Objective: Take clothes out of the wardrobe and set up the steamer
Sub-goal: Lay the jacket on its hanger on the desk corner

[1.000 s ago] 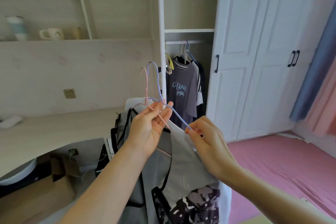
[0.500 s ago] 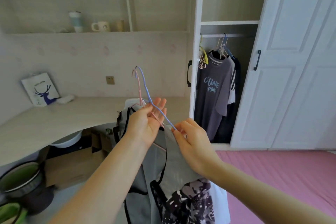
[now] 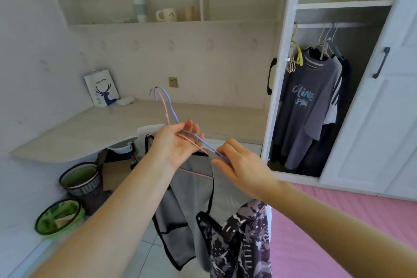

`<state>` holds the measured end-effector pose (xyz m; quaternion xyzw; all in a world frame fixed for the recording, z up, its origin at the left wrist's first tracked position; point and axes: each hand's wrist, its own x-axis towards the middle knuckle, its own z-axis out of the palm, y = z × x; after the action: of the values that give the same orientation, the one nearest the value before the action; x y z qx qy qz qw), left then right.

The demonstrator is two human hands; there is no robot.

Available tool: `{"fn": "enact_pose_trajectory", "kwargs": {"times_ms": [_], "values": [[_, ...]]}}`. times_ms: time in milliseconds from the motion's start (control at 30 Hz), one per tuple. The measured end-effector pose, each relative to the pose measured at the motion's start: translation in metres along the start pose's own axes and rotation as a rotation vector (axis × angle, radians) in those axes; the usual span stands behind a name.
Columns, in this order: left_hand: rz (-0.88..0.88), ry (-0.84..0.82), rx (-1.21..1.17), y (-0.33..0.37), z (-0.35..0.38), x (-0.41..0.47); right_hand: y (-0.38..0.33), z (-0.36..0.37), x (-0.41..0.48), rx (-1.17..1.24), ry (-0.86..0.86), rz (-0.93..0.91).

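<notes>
The sloping arm of a thin lilac-blue wire hanger (image 3: pixel 170 108) is pinched between the thumb and forefinger of the right hand (image 3: pixel 244 166), the remaining fingers being curled beneath. Just to the left, the same hanger and a thin pink wire hanger (image 3: pixel 165 113) are gripped together below their hooks by the left hand (image 3: pixel 177 145), whose fingers are closed loosely over the wires with the tips left raised; both hooks are pointed up and to the far left. From these hangers a grey garment with black edging (image 3: pixel 191 189) is hung at near centre, and a purple, black and white patterned garment (image 3: pixel 240 244) is draped in front of it on the right, below the right wrist. A strip of white fabric (image 3: pixel 147 129) is seen behind the left hand. The clothes are held out in the open, in front of the pale curved wooden desk (image 3: pixel 90 130) and to the left of the white open wardrobe (image 3: pixel 284 74). Inside the wardrobe, a grey T-shirt with pale blue lettering (image 3: pixel 303 108) is hung from the rail (image 3: pixel 343 25), with darker clothes beside it and a yellow hanger (image 3: pixel 299 56) to its left. On the far left of the desk a white paper bag printed with a blue deer (image 3: pixel 102 90) is propped against the wall. A cream mug (image 3: pixel 166 15) is set on the shelf above. Two round green-lined bins (image 3: pixel 59 219) are placed on the floor at near left, and a pink padded surface (image 3: pixel 338 221) is spread at near right.
</notes>
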<state>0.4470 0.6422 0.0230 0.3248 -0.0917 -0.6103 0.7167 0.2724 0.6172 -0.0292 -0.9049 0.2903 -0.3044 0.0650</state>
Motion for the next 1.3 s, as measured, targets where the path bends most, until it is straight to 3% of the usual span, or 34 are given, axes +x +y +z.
{"fn": "enact_pose_trajectory", "kwargs": {"times_ms": [300, 400, 600, 700, 900, 1067, 1300], "values": [[0.199, 0.006, 0.007, 0.059, -0.012, 0.010, -0.020, 0.024, 0.073, -0.131, 0.040, -0.209], [0.237, 0.023, 0.037, 0.081, -0.023, 0.019, -0.036, 0.041, 0.103, -0.170, 0.065, -0.184], [0.253, 0.058, 0.050, 0.131, -0.059, 0.044, -0.056, 0.099, 0.172, 0.011, -0.011, -0.104], [0.249, 0.063, 0.062, 0.160, -0.082, 0.061, -0.059, 0.134, 0.204, -0.066, 0.008, -0.150], [0.234, 0.045, 0.179, 0.212, -0.124, 0.092, -0.066, 0.196, 0.260, -0.233, 0.092, -0.186], [0.235, 0.025, 0.307, 0.252, -0.155, 0.116, -0.073, 0.230, 0.302, -0.119, 0.101, -0.133], [0.310, 0.125, 0.720, 0.302, -0.190, 0.153, -0.054, 0.260, 0.362, -0.017, 0.074, -0.079]]}}
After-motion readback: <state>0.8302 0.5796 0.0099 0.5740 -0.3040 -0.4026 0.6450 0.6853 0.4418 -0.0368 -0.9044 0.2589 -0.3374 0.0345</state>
